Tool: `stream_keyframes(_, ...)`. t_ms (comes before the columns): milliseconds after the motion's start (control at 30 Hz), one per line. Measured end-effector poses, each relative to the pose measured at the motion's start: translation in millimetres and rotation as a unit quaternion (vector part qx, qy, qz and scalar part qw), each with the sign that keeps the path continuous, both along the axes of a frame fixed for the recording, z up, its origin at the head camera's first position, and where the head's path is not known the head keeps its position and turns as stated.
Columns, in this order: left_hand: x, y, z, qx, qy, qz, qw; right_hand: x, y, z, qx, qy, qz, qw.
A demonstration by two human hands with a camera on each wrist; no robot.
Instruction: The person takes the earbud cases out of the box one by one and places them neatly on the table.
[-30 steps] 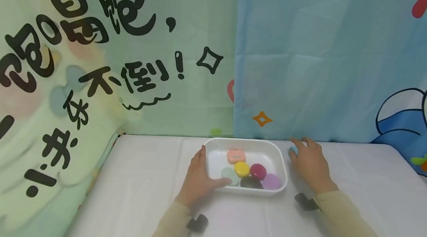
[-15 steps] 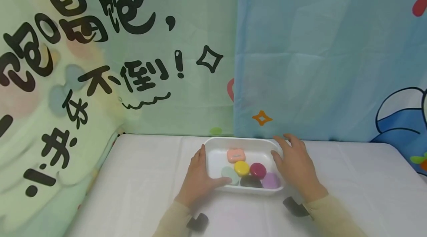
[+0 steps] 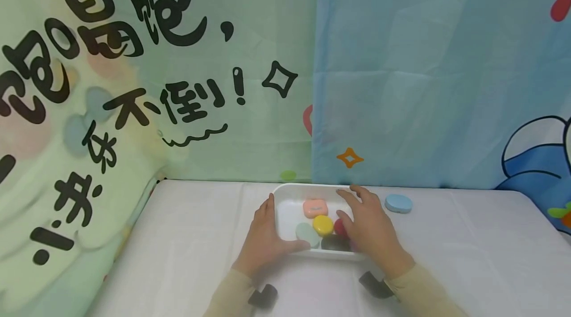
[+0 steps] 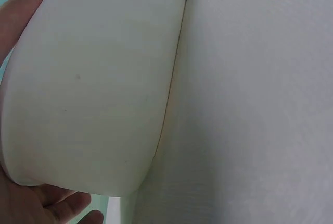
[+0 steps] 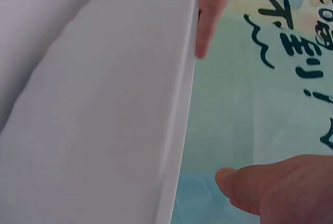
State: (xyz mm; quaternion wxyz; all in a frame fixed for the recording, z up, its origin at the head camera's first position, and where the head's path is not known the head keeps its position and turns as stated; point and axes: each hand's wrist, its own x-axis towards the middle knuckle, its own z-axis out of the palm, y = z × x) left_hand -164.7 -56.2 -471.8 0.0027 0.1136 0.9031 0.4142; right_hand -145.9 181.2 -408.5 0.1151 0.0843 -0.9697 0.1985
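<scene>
A white rectangular tray stands on the table. My left hand grips its left end, thumb over the near rim and fingers along the outside; the left wrist view shows the tray wall up close. Over the tray's right part hovers my right hand, fingers loosely bent and apart, with nothing visible between them. Inside lie smooth rounded pieces like small soaps: pink, yellow, pale green, dark grey and a magenta one partly covered by the right hand. A purple one is almost hidden.
A light-blue oval piece lies on the white tablecloth, right of the tray. Printed curtains hang directly behind the table and along its left side.
My right hand has moved left from the blue piece to above the tray, leaving that piece on the table in full view. My left hand has stayed on the tray.
</scene>
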Motion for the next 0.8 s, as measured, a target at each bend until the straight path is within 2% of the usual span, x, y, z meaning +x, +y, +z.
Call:
stream_keyframes(233,-0.6,-1.8,2.3,-0.011,-0.007,-0.012,0.9998,-0.3,-19.9,-5.0,-0.025,0.037,0.034,0.998)
stream_keyframes(500,0.5,-4.8,5.3,-0.003,-0.027,-0.024,0.9993,-0.3,-35.3,-12.0,-0.075,0.006,0.059,0.995)
stream_keyframes(800,-2.5,-7.3,1.8,0.000,-0.033,-0.038,0.9987,-3.9,-46.5,-16.3,-0.065,-0.010,0.094,0.993)
